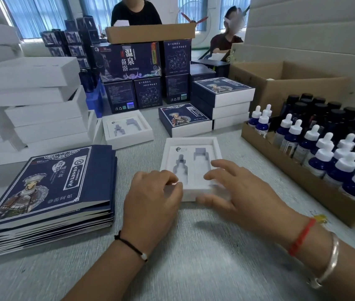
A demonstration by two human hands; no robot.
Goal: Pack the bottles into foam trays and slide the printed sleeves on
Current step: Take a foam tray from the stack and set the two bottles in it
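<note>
Motion blur smears both hands and the near edge of the foam tray (194,157), so exact contact there is hard to read. Left hand (154,198) covers the tray's near-left corner, fingers curled at the edge; grip looks likely, can't confirm. Right hand (239,190) has fingers spread and relaxed over the tray's near-right part, thumb along the front wall, holding nothing. Tray sits on the table (194,257) between the hands, both bottle-shaped cutouts vacant. Second tray (128,129) behind it, likewise unfilled. Cardboard box (302,187) at right holds dropper bottles (324,153) upright, cut off by the frame edge. Printed sleeves (48,192) stacked at left.
</note>
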